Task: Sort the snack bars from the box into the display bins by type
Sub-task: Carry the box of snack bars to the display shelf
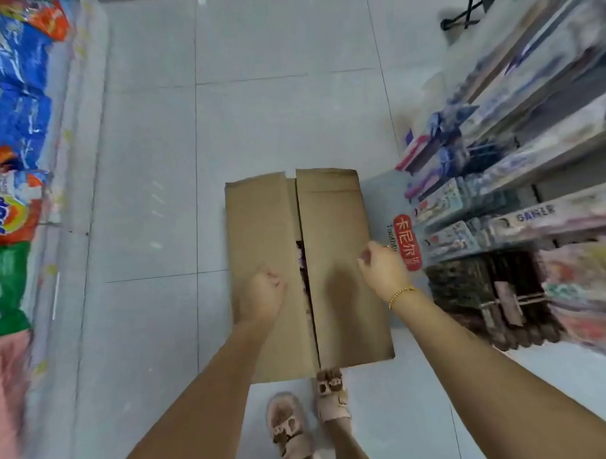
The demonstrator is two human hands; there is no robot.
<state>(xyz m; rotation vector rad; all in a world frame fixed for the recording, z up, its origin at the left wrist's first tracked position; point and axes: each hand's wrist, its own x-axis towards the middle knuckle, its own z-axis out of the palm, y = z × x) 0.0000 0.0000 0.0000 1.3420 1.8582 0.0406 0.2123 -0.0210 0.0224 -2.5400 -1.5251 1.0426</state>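
Inside the box (pixel 332 211), contents (pixel 301 263) barely show between its flaps (pixel 260 224)

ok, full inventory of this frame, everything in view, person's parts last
cardboard box: one, brown, on the floor mid-frame; flaps nearly closed, dark contents show in the gap
detergent bags: several, blue, orange and green, shelf at left
packaged goods: many, mixed colours, blurred, shelves at right
sign: one, red, on the shelf end right of the box
floor: grey tiles
shoes: two, pinkish beige, at the box's near edge
bracelet: one, gold, right wrist
left hand: fingers curled, over the left flap, nothing seen held
right hand: fingers curled, over the right flap, nothing seen held
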